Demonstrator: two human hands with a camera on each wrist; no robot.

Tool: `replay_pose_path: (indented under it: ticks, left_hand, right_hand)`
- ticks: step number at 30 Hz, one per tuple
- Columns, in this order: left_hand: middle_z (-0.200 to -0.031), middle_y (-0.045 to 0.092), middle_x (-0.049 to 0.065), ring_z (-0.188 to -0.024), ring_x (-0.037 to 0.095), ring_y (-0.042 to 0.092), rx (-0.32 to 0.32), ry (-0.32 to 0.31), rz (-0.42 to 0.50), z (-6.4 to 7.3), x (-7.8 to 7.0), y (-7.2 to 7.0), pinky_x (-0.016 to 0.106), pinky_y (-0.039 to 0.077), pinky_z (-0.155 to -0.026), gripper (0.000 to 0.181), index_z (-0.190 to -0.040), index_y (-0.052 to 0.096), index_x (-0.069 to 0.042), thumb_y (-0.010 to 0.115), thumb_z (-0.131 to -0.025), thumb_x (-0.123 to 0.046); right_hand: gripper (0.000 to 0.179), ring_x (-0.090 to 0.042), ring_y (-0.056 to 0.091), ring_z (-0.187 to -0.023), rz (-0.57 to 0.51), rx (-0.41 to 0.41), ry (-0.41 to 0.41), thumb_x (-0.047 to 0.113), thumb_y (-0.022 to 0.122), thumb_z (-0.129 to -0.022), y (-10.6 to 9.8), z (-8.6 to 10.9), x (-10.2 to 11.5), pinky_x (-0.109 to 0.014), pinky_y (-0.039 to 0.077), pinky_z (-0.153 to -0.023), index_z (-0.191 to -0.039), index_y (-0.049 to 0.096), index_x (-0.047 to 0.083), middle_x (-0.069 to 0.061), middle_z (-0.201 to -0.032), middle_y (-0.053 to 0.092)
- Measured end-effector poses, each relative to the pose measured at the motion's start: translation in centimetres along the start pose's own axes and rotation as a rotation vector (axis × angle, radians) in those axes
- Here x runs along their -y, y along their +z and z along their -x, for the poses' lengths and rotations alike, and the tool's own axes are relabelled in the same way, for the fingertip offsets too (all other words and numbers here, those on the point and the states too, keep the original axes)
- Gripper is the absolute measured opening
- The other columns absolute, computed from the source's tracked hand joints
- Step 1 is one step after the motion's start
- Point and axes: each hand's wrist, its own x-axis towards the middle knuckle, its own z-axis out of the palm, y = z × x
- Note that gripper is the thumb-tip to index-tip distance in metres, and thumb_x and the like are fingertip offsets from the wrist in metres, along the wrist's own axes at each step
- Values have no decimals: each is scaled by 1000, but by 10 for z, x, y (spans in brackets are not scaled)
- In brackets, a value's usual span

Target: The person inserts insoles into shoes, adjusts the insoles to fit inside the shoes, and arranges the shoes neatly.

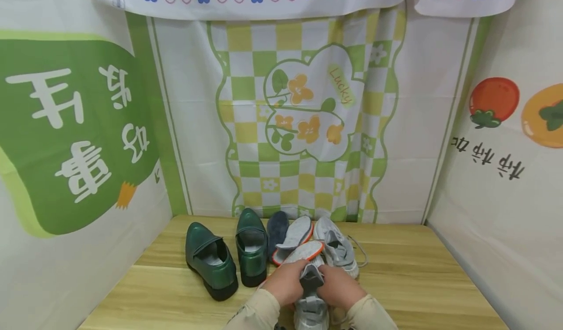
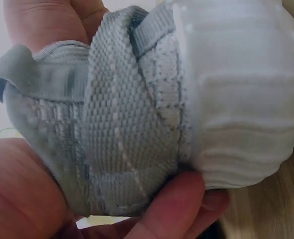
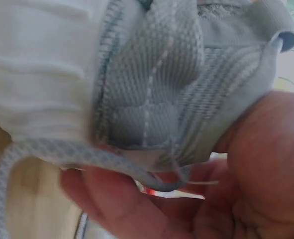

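Observation:
A grey sneaker is held low at the front of the table, its opening between both hands. My left hand grips its left side; in the left wrist view, fingertips press the grey knit upper beside the white sole. From the other side my right hand grips it, with curled fingers under the upper in the right wrist view. A grey lace hangs loose across those fingers. Just beyond the hands lies a pale insole with an orange edge.
Two dark green loafers stand to the left. Behind the hands are a second grey sneaker with a trailing lace, another pale insole and a dark blue shoe-shaped piece. Printed cloth walls enclose the wooden table.

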Motion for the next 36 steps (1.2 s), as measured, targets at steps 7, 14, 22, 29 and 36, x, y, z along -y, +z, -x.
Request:
replay_pose_path:
  ticks: [7, 14, 22, 29, 36]
  left_hand:
    - [-79, 74, -5, -68, 18, 68, -270, 88, -333, -4, 6, 7, 40, 54, -57, 11, -91, 78, -21, 87, -84, -24]
    - [-70, 70, -5, -58, 14, 63, -422, 170, -471, -5, 0, 7, 35, 48, -48, 14, -79, 75, -22, 87, -85, -28]
    - [-79, 73, 0, -66, 18, 68, -344, 165, -345, -4, -4, 8, 34, 50, -55, 12, -93, 75, -17, 78, -91, -5]
    - [-77, 71, 4, -63, 19, 68, -346, 159, -264, -4, 0, 10, 34, 50, -52, 16, -93, 65, -12, 78, -89, -4]
    - [-96, 71, 9, -68, 23, 59, -61, -25, 30, -4, 5, 2, 41, 44, -61, 35, -120, 64, -8, 70, -88, 8]
  right_hand:
    - [14, -25, 73, -76, 37, -218, -7, 23, 87, -80, -10, 6, 31, -44, 54, -65, -83, 74, 21, 0, -83, 77]
    - [14, -25, 72, -74, 175, -293, 60, 19, 86, -77, -10, 2, 40, -43, 54, -62, -75, 73, 21, 0, -80, 74]
    - [24, -20, 69, -68, 167, -263, 4, -3, 76, -69, -9, 5, 39, -40, 50, -58, -75, 70, 19, 2, -74, 73]
    - [24, -22, 71, -75, 90, -227, -5, -5, 72, -71, -8, 3, 34, -41, 54, -64, -84, 75, 15, -1, -82, 76]
    - [45, -32, 72, -92, -59, 16, 24, -10, 66, -75, -24, 5, 31, -52, 58, -78, -118, 73, 2, -14, -106, 77]
